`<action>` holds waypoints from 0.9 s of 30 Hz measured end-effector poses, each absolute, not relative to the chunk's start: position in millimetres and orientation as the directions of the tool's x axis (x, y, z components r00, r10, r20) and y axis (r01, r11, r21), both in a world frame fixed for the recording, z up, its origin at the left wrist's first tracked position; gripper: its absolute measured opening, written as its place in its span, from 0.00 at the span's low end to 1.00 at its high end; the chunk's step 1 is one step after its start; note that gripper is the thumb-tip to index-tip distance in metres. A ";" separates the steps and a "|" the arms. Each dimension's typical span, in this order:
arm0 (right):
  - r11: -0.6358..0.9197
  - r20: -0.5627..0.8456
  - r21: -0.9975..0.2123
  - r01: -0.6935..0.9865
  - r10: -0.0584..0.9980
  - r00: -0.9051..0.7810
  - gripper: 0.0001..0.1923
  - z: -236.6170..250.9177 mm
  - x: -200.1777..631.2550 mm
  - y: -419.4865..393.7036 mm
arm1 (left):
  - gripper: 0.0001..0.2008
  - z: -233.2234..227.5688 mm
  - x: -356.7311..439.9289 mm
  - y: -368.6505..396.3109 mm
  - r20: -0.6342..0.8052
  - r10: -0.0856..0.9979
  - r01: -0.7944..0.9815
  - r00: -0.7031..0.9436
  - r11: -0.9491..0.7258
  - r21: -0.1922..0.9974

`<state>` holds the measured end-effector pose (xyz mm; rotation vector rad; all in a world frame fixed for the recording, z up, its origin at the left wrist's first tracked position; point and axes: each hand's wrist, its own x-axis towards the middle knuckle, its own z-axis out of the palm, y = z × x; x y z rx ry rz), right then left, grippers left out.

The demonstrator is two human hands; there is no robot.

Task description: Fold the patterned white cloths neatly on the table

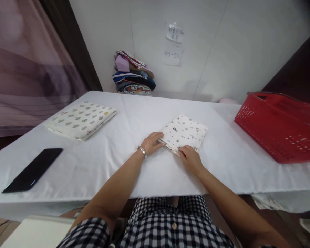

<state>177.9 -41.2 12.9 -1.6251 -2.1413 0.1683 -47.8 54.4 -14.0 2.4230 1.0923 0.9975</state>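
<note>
At a white, cloth-covered table (135,117), my left hand (152,143) and right hand (191,160), fingers partly curled, grip the near corners of a folded, white printed fabric rectangle (184,132), which lies just ahead, neither hand nearer, its longer axis slanting away to the right

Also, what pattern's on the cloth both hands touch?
Folded cloth: small scattered motifs on white; head view.
</note>
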 end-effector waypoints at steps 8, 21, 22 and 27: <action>0.287 0.300 -0.378 0.880 0.937 -0.176 0.13 11.1 179.4 -40.2 | 0.16 -24.1 -49.5 63.4 0.470 0.723 0.506 0.506 -0.690 0.517; 0.359 0.352 -0.192 0.913 0.894 -0.277 0.11 9.9 178.5 -38.1 | 0.12 -17.0 -40.0 62.5 0.548 0.695 0.658 0.465 -0.685 0.311; 0.366 0.366 -0.159 0.917 0.885 -0.290 0.11 8.8 177.9 -37.9 | 0.12 -16.4 -40.0 62.2 0.547 0.693 0.673 0.470 -0.682 0.285; 0.414 0.352 -0.024 0.910 0.856 -0.380 0.11 5.3 174.7 -38.3 | 0.13 -17.6 -42.7 61.2 0.531 0.670 0.675 0.519 -0.702 0.226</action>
